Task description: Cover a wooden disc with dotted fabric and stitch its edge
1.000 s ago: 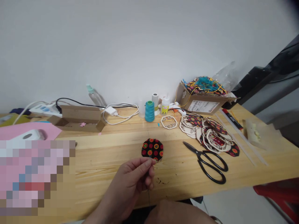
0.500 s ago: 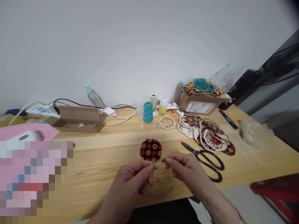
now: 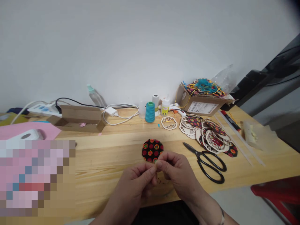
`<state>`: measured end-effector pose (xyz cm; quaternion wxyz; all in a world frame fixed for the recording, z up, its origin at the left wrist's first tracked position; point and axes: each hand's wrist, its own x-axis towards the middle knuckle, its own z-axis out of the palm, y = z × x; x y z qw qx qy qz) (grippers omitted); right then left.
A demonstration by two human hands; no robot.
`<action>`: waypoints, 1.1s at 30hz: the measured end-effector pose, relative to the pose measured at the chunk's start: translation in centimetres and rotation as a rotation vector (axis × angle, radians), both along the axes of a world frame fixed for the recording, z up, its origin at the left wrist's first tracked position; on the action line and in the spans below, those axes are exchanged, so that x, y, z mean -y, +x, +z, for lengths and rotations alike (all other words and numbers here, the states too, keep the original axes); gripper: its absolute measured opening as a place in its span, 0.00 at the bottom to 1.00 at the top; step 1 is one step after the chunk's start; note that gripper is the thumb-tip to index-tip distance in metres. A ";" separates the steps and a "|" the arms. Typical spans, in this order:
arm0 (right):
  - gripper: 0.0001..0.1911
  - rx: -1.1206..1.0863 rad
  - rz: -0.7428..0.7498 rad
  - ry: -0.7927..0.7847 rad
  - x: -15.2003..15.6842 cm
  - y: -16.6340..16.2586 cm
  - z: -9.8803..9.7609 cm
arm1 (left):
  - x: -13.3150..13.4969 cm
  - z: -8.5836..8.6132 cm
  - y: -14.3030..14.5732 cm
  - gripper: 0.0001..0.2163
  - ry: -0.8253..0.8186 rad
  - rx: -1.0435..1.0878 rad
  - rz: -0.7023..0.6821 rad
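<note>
Near the front edge of the pale wooden table (image 3: 100, 162), your left hand (image 3: 137, 182) and right hand (image 3: 180, 173) pinch closed, fingertips together (anything between is too fine to tell). This looks like delicate fingertip work, wanting a steady pinch. Just beyond lies the round, flower-printed black fabric patch (image 3: 151, 150); toward the right edge, black-handled metal scissors (image 3: 199, 154).

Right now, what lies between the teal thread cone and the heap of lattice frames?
In the head view, one pale lattice frame plus a tiny blue scrap; a bottle stands farther back.
</note>
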<state>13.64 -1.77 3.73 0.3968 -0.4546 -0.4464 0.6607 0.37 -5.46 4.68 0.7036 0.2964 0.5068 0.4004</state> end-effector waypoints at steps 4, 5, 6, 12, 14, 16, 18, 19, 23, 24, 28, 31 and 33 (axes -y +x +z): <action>0.08 0.037 -0.007 0.030 0.2 -0.7 -0.2 | 0.0 0.1 0.2 0.12 -0.056 0.114 0.064; 0.08 0.069 -0.004 0.056 0.2 -0.6 -0.1 | 0.0 0.0 0.2 0.12 -0.051 0.117 0.073; 0.09 0.124 -0.003 0.103 0.1 -0.4 0.0 | -0.1 -0.2 0.1 0.11 -0.043 0.118 0.081; 0.12 1.138 -0.151 0.692 0.1 7.0 -1.1 | -0.3 -0.8 -0.5 0.10 -0.045 0.141 0.149; 0.14 1.504 -0.132 0.689 0.4 10.5 -2.4 | -0.4 -1.0 -0.7 0.09 -0.047 0.150 0.165; 0.18 1.684 -0.039 0.687 0.8 13.0 -3.7 | -0.5 -1.0 -0.7 0.08 -0.051 0.153 0.180; 0.21 1.768 0.017 0.694 1.1 14.4 -4.6 | -0.6 -1.1 -0.7 0.08 -0.055 0.153 0.191; 0.23 1.785 0.028 0.692 1.2 14.7 -4.8 | -0.7 -1.1 -0.7 0.08 -0.056 0.153 0.196; 0.22 1.728 0.002 0.590 1.1 14.0 -4.0 | -0.7 -1.2 -0.6 0.09 -0.058 0.159 0.195; 0.21 1.665 -0.008 0.561 1.0 13.6 -3.5 | -0.7 -1.2 -0.6 0.09 -0.055 0.159 0.195; 0.10 1.125 0.090 0.430 1.7 11.3 -1.1 | -0.4 -1.2 -0.7 0.08 -0.037 0.138 0.207; 0.08 0.694 0.238 0.257 2.9 9.5 0.3 | -0.3 -1.1 -0.7 0.08 -0.039 0.111 0.220; 0.20 0.569 0.246 0.187 3.6 8.7 1.0 | -0.3 -1.0 -0.7 0.08 -0.041 0.095 0.228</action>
